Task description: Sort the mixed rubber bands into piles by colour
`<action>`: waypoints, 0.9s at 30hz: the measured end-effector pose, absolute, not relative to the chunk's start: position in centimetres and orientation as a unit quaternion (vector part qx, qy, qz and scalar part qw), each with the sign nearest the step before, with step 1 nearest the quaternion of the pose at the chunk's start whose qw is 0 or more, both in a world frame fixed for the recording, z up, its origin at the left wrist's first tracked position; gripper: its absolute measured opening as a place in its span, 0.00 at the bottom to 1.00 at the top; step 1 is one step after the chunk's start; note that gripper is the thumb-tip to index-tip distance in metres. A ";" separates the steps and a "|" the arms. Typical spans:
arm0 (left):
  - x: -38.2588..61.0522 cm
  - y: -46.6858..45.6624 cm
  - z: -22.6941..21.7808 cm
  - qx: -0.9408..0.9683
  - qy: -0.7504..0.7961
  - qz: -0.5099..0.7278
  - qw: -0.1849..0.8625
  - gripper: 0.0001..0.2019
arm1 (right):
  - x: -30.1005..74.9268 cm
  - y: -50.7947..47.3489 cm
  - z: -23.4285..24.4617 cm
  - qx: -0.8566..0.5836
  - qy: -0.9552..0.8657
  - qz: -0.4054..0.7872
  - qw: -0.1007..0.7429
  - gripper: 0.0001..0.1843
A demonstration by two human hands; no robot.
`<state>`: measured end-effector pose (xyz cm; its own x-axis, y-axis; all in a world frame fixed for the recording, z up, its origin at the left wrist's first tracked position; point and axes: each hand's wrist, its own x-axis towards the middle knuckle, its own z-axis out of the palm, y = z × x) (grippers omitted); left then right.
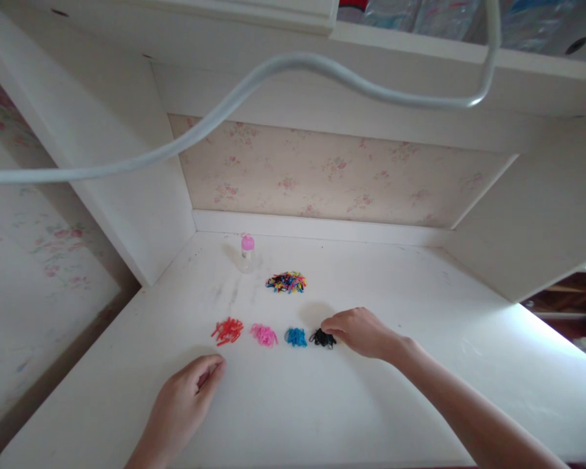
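Note:
Four colour-sorted piles of small rubber bands lie in a row: red bands (228,331), pink bands (264,335), blue bands (296,337) and black bands (323,338). Over the right edge of the black pile, my right hand (364,331) has its fingertips pressed together; whatever they pinch is hidden. A sliver of yellow shows beneath that hand, mostly covered. My left hand (188,394) rests on the table just below the red pile, fingers curled closed, with nothing visible in them. Behind the row sits a mixed heap of multicoloured bands (287,282).
A small clear bottle with a pink lid (247,244) stands at the back left on the white table (293,410). White panels close off both sides. A thick pale cable (297,60) crosses the upper view, below an overhead shelf (420,39) holding plastic-wrapped items.

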<state>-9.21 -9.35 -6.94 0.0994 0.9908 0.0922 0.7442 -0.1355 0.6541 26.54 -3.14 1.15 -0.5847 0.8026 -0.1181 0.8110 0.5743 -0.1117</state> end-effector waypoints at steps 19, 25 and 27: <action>-9.0 -9.2 -6.9 0.689 0.626 0.280 0.234 0.14 | 26.0 -6.4 1.3 0.541 0.825 -0.116 -0.118 0.16; -5.4 -8.0 -2.7 0.741 0.594 0.243 0.197 0.14 | 25.2 -11.4 -2.8 0.600 0.728 -0.207 -0.258 0.18; -3.3 -6.6 -1.2 0.771 0.573 0.218 0.175 0.14 | 25.2 -12.6 -4.3 0.619 0.698 -0.223 -0.282 0.19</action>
<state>-3.34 -6.65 -1.21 0.2491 0.9591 0.1345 0.8065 -0.2823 0.5195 25.25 -12.65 -4.34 -0.0747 0.9902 0.1179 0.7393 0.1343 -0.6599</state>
